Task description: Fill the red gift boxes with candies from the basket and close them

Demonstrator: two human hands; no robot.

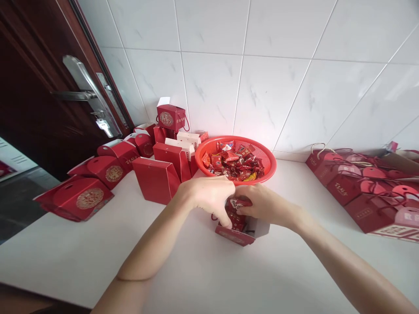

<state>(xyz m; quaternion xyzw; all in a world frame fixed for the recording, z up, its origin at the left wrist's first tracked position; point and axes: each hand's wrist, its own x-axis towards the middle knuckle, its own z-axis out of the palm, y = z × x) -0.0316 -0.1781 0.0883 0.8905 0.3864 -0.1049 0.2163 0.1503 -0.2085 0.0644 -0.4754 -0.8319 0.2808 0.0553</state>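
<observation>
A small red gift box [234, 236] stands with its lid open on the white table, wrapped red candies [238, 220] inside it. My left hand [209, 194] grips the box from the left; its thumb dips inside by the near wall, and the other fingers are mostly hidden behind. From the right, my right hand [263, 204] reaches over the opening, thumb and fingers closed around a red candy packet [238, 204] at the top. Just behind both hands sits a red plastic basket [274, 168] holding many wrapped candies.
Several closed red gift boxes [88, 198] line the table's left side. Taller red boxes [155, 179] stand left of the basket, with a small handled box [170, 117] on top behind. More handled red boxes [347, 192] crowd the right. A tiled wall [209, 87] bounds the back.
</observation>
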